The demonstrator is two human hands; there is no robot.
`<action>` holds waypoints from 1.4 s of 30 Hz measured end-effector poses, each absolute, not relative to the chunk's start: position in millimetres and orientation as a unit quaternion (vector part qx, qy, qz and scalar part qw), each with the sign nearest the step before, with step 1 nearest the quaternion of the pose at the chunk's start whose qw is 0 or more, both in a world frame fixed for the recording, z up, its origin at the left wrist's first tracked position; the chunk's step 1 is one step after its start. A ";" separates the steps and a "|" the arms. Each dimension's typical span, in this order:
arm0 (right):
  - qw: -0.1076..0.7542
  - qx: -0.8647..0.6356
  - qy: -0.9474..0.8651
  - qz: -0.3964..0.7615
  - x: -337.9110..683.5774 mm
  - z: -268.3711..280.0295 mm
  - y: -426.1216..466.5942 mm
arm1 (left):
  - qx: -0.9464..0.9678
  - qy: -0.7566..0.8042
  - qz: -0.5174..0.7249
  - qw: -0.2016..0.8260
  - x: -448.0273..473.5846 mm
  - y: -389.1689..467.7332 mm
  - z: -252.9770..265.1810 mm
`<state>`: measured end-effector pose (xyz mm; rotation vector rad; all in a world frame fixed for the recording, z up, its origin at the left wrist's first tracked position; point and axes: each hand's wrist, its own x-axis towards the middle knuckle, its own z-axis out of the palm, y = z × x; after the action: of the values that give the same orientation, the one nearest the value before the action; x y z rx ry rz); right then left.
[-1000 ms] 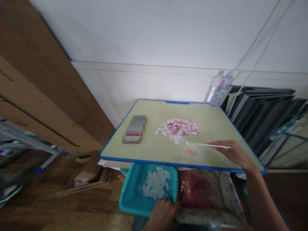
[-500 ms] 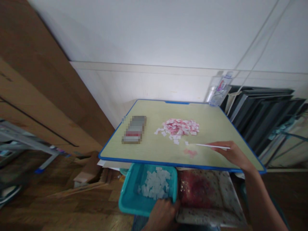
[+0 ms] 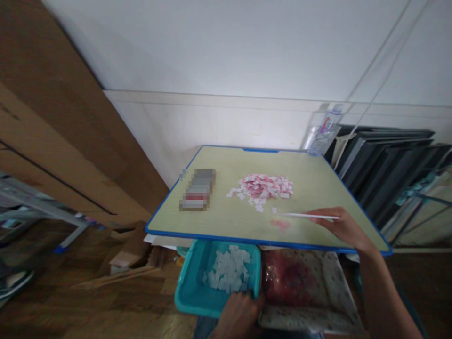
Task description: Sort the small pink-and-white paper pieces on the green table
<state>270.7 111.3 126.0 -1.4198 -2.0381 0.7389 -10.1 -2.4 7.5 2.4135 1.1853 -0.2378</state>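
My right hand [image 3: 330, 220] is closed in a pinch around a slim white stick-like tool [image 3: 294, 215], held low over a yellow board [image 3: 226, 226] with a blue edge. The tool's tip points left, close to a single small white square [image 3: 274, 210]. Behind it lies a heap of small pink and white pieces [image 3: 264, 186], with a faint pink patch [image 3: 280, 225] in front. Down below, my left hand [image 3: 240, 310] is curled over the near right corner of a teal basin [image 3: 201, 308]; its fingertips are hidden. Many small white squares [image 3: 229, 270] lie in the basin.
A pixelated oblong item [image 3: 197, 190] is on the board's left side. At the back right corner stands a clear plastic bottle [image 3: 325, 132], beside dark flat panels [image 3: 384, 155]. Right of the basin is a stained, red-marked surface [image 3: 296, 282]. Large cardboard [image 3: 70, 141] leans at left.
The tool's tip has shifted slightly left, nearer the single white square. My left hand keeps its place at the basin. A shoe at the far left has moved slightly.
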 end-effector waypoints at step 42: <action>0.277 -0.536 -0.762 0.233 269.2 117.6 120.8 | 0.861 0.441 -0.098 0.234 -9.4 -2.6 14.2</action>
<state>269.2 120.8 117.6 -1.4394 -2.0465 0.6263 -9.4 -2.6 14.2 2.3638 1.2109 -0.2704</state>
